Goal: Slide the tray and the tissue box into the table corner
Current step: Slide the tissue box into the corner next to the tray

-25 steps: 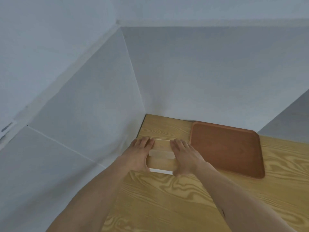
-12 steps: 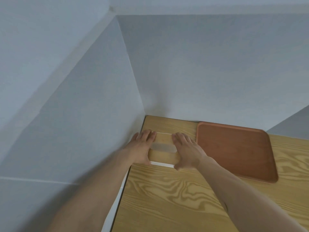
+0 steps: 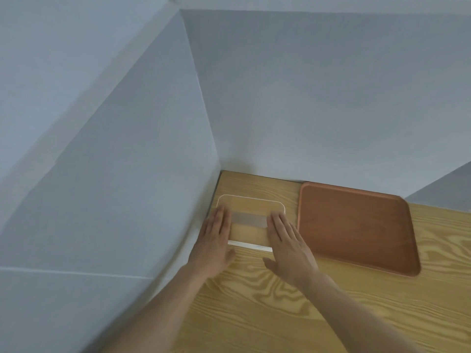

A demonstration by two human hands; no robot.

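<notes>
The tissue box (image 3: 251,208), with a wood-grain top, a white rim and a grey slot, sits on the wooden table (image 3: 280,314) close to the left wall, a short gap from the back wall. My left hand (image 3: 212,244) lies flat, fingers on the box's left end. My right hand (image 3: 288,247) lies flat, fingers on its right end, palm over the table. Neither hand grips it. The reddish-brown tray (image 3: 356,228) lies right of the box, its far edge against the back wall.
Grey-blue walls (image 3: 305,110) meet at the table's far-left corner (image 3: 221,171). A strip of bare tabletop separates the box from the tray. Open wooden tabletop stretches toward me and to the right.
Both hands have drawn back toward me, from clasping the box's ends to lying flat with only fingertips on it. More of the box's top now shows. The view shifted.
</notes>
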